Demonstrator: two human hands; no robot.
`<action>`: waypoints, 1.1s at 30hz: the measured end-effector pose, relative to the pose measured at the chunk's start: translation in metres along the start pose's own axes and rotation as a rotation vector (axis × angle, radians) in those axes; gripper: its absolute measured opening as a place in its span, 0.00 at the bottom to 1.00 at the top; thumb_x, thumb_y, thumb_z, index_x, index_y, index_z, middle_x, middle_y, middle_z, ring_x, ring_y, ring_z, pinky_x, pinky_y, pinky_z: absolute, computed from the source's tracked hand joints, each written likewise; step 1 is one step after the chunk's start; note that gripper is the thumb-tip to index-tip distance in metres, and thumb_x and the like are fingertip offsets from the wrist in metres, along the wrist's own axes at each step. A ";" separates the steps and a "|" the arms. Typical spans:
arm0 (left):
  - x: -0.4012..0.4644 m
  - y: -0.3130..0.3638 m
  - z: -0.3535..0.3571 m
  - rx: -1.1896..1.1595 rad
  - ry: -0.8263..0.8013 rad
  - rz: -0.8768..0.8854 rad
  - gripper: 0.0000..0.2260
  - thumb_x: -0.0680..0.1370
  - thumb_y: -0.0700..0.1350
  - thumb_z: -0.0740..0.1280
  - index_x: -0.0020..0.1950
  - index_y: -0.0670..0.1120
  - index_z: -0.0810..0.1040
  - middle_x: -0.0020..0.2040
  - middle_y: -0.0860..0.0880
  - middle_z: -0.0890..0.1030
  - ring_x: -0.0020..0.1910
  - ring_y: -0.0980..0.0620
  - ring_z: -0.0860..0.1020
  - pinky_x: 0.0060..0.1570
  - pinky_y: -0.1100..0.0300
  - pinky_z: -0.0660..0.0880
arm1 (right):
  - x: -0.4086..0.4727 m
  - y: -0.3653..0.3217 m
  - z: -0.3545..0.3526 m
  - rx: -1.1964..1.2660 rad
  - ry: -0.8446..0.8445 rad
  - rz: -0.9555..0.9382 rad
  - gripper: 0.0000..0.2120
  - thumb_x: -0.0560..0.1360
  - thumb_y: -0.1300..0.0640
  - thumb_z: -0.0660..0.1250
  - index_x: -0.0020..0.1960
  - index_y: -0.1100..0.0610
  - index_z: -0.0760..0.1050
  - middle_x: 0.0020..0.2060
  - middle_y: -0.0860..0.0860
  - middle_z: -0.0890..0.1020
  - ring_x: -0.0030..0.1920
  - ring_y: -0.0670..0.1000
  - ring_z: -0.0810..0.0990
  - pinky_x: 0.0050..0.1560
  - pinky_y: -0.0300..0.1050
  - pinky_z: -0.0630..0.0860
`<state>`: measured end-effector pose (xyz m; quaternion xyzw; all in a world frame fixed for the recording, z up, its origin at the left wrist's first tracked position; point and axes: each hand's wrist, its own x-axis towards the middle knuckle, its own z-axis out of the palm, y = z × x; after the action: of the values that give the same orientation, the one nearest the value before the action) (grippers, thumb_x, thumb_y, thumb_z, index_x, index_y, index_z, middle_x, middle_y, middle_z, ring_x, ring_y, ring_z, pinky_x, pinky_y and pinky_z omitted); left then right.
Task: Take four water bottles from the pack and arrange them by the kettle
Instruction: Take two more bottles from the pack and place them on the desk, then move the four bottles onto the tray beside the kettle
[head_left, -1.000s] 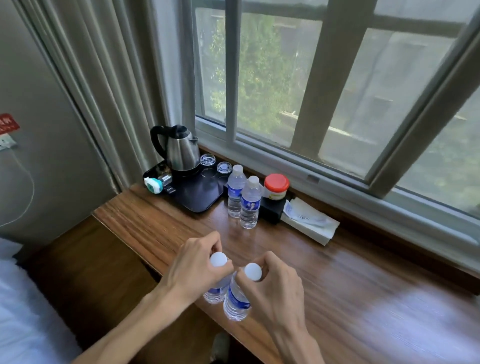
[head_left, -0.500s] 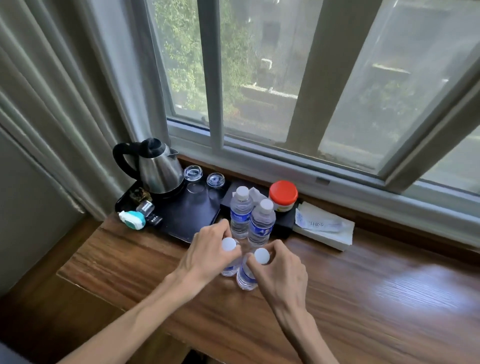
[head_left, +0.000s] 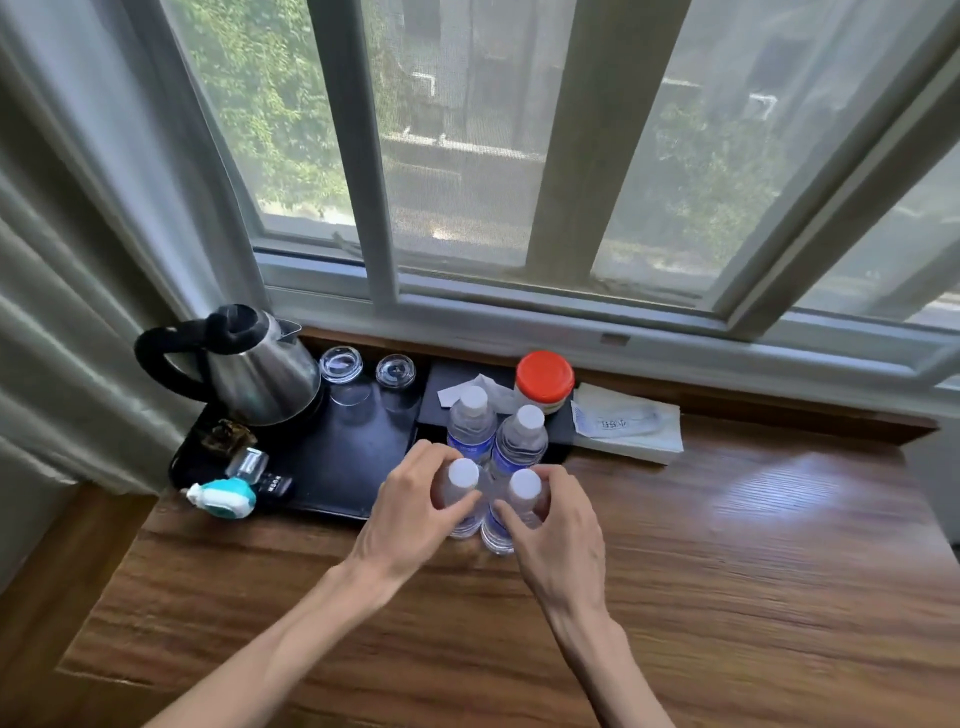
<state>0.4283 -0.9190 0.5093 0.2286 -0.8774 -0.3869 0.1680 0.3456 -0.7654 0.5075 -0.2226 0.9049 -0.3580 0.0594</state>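
Observation:
A steel kettle (head_left: 260, 371) with a black handle stands on a black tray (head_left: 343, 462) at the back left of the wooden table. Two clear water bottles with white caps and blue labels, one at the left (head_left: 471, 423) and one at the right (head_left: 522, 441), stand upright just right of the tray. My left hand (head_left: 410, 514) grips a third bottle (head_left: 462, 475) by its neck. My right hand (head_left: 556, 525) grips a fourth bottle (head_left: 523, 486). Both held bottles are upright, side by side, directly in front of the standing pair. Whether their bases touch the table is hidden.
Two upturned glasses (head_left: 340, 366) sit on the tray beside the kettle. A red-lidded jar (head_left: 544, 379) and a flat tissue pack (head_left: 626, 428) lie by the window sill. A teal and white gadget (head_left: 226, 498) rests at the tray's front left corner. A curtain hangs at left.
Both hands carried their bottles forward across the table, from near its front edge up to right behind the two standing bottles. My head moved closer and looks more steeply down.

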 end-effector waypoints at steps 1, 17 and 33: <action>-0.001 -0.004 0.000 -0.012 -0.023 -0.006 0.17 0.69 0.49 0.77 0.55 0.53 0.78 0.47 0.59 0.75 0.45 0.61 0.77 0.45 0.68 0.74 | -0.003 0.003 0.002 0.004 -0.001 0.003 0.22 0.69 0.45 0.75 0.59 0.48 0.73 0.48 0.45 0.76 0.47 0.48 0.78 0.44 0.44 0.77; 0.009 -0.013 0.004 -0.121 -0.055 -0.056 0.22 0.73 0.46 0.76 0.65 0.54 0.74 0.55 0.63 0.72 0.53 0.68 0.76 0.57 0.70 0.74 | 0.008 0.009 0.018 0.186 0.105 -0.058 0.21 0.73 0.55 0.76 0.63 0.58 0.77 0.55 0.48 0.73 0.51 0.28 0.73 0.43 0.43 0.83; 0.010 -0.016 0.005 -0.068 -0.049 -0.044 0.23 0.71 0.45 0.77 0.65 0.51 0.76 0.57 0.58 0.74 0.51 0.61 0.79 0.56 0.60 0.79 | 0.006 0.016 0.018 0.183 0.041 -0.061 0.24 0.72 0.53 0.76 0.65 0.57 0.74 0.58 0.49 0.72 0.53 0.48 0.79 0.49 0.48 0.83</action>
<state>0.4220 -0.9309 0.4958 0.2325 -0.8625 -0.4254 0.1453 0.3394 -0.7692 0.4834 -0.2364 0.8622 -0.4453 0.0503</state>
